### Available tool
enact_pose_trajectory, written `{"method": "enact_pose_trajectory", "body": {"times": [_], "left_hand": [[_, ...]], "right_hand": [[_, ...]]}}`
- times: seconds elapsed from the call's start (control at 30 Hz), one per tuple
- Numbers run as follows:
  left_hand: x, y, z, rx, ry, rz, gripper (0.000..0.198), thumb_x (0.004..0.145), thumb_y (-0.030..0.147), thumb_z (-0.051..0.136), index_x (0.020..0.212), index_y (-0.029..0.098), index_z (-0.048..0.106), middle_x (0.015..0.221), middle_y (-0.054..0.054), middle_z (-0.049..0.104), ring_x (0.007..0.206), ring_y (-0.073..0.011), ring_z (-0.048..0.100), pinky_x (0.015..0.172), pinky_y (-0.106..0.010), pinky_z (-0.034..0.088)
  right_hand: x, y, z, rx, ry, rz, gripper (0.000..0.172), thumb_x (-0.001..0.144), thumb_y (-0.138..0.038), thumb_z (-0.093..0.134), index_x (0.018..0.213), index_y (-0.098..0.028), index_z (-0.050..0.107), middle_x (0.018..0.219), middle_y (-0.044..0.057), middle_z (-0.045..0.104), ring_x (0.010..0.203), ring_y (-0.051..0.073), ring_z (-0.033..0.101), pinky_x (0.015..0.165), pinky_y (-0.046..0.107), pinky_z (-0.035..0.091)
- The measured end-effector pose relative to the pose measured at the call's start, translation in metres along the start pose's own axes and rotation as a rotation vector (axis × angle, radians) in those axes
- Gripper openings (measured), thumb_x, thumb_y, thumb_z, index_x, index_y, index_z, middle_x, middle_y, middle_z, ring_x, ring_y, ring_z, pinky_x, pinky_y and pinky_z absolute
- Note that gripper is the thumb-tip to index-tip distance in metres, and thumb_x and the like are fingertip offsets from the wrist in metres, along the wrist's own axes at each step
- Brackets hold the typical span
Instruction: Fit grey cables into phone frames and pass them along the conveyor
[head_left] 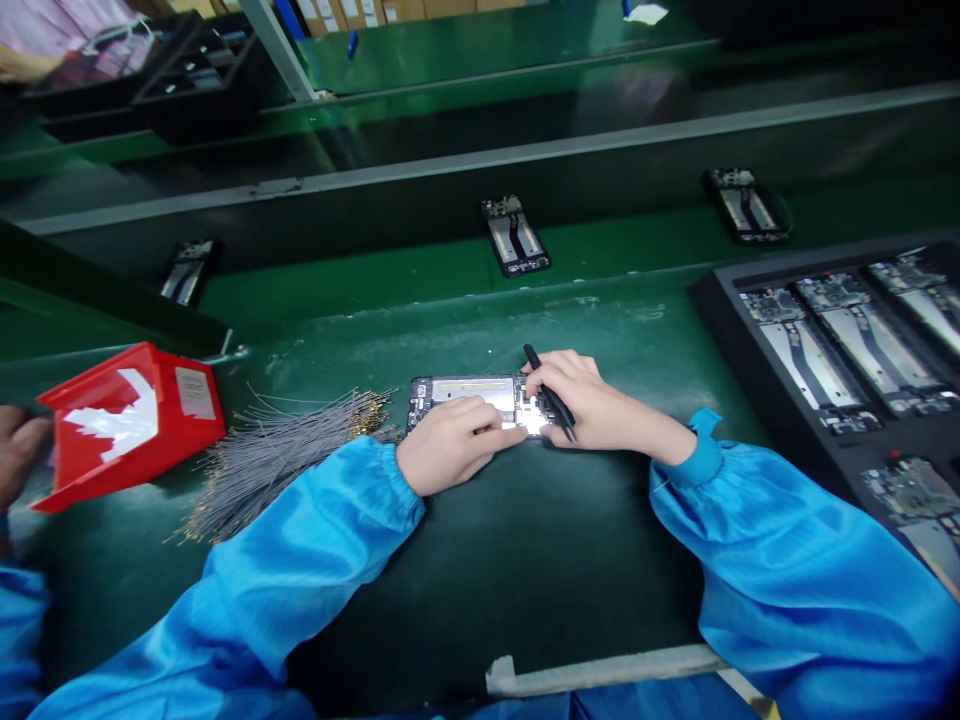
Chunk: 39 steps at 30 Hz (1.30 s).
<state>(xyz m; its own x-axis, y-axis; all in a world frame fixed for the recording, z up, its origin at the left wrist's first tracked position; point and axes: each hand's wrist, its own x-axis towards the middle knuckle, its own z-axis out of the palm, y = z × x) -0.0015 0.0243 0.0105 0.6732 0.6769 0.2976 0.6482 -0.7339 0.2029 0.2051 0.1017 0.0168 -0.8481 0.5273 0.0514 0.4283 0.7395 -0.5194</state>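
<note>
An opened phone (480, 388) with its inner parts bare lies sideways on the green bench in front of me. My left hand (454, 440) rests over its near edge, fingers curled, the index fingertip pressing near the bright board at the right end. Black tweezers (555, 400) are held in my right hand (589, 405), their tips pointing down towards me. My right fingertips touch the phone's right end; what they do there is partly hidden. Left of the phone lies a bundle of thin grey cables (281, 460) with gold-coloured ends, close to my left sleeve.
A red bin (135, 425) stands at the left, beside another person's hand (19, 450). A black foam tray (727, 320) with several opened phones is on the right. Along the back strip lie more opened phones (517, 238). A green post (105, 290) rises at the left.
</note>
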Motion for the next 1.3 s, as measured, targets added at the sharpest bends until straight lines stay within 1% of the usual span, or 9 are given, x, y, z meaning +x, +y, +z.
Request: {"method": "enact_pose_trajectory", "body": {"times": [0.13, 0.37, 0.57, 0.73, 0.83, 0.9, 1.0, 1.13, 1.3], "left_hand": [[-0.005, -0.008, -0.001, -0.069, 0.016, -0.003, 0.027, 0.09, 0.022, 0.038, 0.1, 0.025, 0.063, 0.071, -0.001, 0.05, 0.064, -0.0105, 0.044, 0.059, -0.021, 0.038], [-0.004, -0.006, 0.003, -0.082, -0.016, -0.017, 0.029, 0.088, 0.018, 0.038, 0.103, 0.023, 0.062, 0.074, -0.002, 0.051, 0.067, -0.0119, 0.046, 0.063, -0.023, 0.039], [-0.004, -0.006, 0.002, -0.086, -0.055, -0.022, 0.029, 0.086, 0.017, 0.038, 0.103, 0.023, 0.061, 0.076, -0.003, 0.052, 0.069, -0.0131, 0.046, 0.064, -0.024, 0.04], [-0.004, -0.006, 0.002, -0.092, -0.051, -0.018, 0.029, 0.085, 0.016, 0.039, 0.101, 0.022, 0.061, 0.076, -0.003, 0.052, 0.07, -0.014, 0.046, 0.065, -0.025, 0.04], [-0.004, -0.005, 0.002, -0.144, -0.043, -0.063, 0.029, 0.084, 0.015, 0.037, 0.101, 0.021, 0.06, 0.077, -0.003, 0.053, 0.071, -0.0138, 0.048, 0.066, -0.025, 0.041], [-0.004, -0.005, 0.001, -0.209, -0.031, -0.103, 0.027, 0.083, 0.015, 0.037, 0.097, 0.019, 0.061, 0.077, -0.003, 0.055, 0.073, -0.0139, 0.049, 0.067, -0.025, 0.042], [-0.003, -0.005, -0.001, -0.305, -0.029, -0.128, 0.024, 0.082, 0.015, 0.039, 0.091, 0.018, 0.062, 0.077, -0.004, 0.057, 0.075, -0.0146, 0.05, 0.067, -0.025, 0.042], [-0.003, -0.006, -0.002, -0.359, -0.021, -0.133, 0.024, 0.08, 0.013, 0.042, 0.09, 0.018, 0.063, 0.077, -0.003, 0.058, 0.075, -0.0144, 0.05, 0.067, -0.024, 0.042], [-0.002, -0.007, -0.001, -0.354, -0.011, -0.131, 0.024, 0.079, 0.013, 0.043, 0.088, 0.018, 0.064, 0.077, -0.003, 0.058, 0.073, -0.0139, 0.05, 0.066, -0.024, 0.042]], "right_hand": [[0.0, 0.001, 0.001, 0.008, 0.014, -0.007, 0.034, 0.065, -0.022, 0.059, 0.095, -0.023, 0.044, 0.107, 0.008, 0.046, 0.101, 0.027, 0.039, 0.084, 0.041, 0.031], [0.003, -0.002, -0.002, -0.021, -0.001, -0.004, 0.032, 0.068, -0.025, 0.059, 0.096, -0.024, 0.043, 0.105, 0.008, 0.046, 0.101, 0.027, 0.038, 0.082, 0.041, 0.031], [0.006, -0.007, -0.005, -0.052, -0.037, 0.044, 0.034, 0.064, -0.022, 0.059, 0.094, -0.023, 0.043, 0.099, 0.007, 0.045, 0.096, 0.027, 0.038, 0.079, 0.039, 0.031], [0.007, -0.007, -0.002, -0.03, -0.011, 0.034, 0.033, 0.067, -0.025, 0.059, 0.096, -0.023, 0.043, 0.1, 0.007, 0.044, 0.095, 0.026, 0.038, 0.079, 0.039, 0.031], [0.009, -0.007, 0.002, -0.024, 0.017, 0.035, 0.032, 0.068, -0.029, 0.06, 0.095, -0.022, 0.043, 0.099, 0.007, 0.045, 0.094, 0.025, 0.038, 0.079, 0.038, 0.031], [0.011, -0.008, 0.003, -0.037, 0.017, 0.029, 0.033, 0.067, -0.029, 0.06, 0.095, -0.022, 0.044, 0.099, 0.007, 0.045, 0.095, 0.025, 0.038, 0.079, 0.038, 0.031], [0.013, -0.008, 0.004, -0.047, -0.001, 0.022, 0.033, 0.068, -0.031, 0.061, 0.096, -0.022, 0.044, 0.099, 0.007, 0.045, 0.095, 0.025, 0.038, 0.079, 0.038, 0.031], [0.015, -0.007, 0.001, -0.041, -0.041, 0.023, 0.034, 0.07, -0.036, 0.061, 0.097, -0.024, 0.044, 0.1, 0.007, 0.044, 0.094, 0.026, 0.038, 0.079, 0.039, 0.031], [0.021, -0.011, -0.003, -0.091, -0.09, 0.048, 0.033, 0.068, -0.031, 0.062, 0.094, -0.023, 0.043, 0.098, 0.007, 0.044, 0.092, 0.026, 0.038, 0.075, 0.038, 0.031]]}}
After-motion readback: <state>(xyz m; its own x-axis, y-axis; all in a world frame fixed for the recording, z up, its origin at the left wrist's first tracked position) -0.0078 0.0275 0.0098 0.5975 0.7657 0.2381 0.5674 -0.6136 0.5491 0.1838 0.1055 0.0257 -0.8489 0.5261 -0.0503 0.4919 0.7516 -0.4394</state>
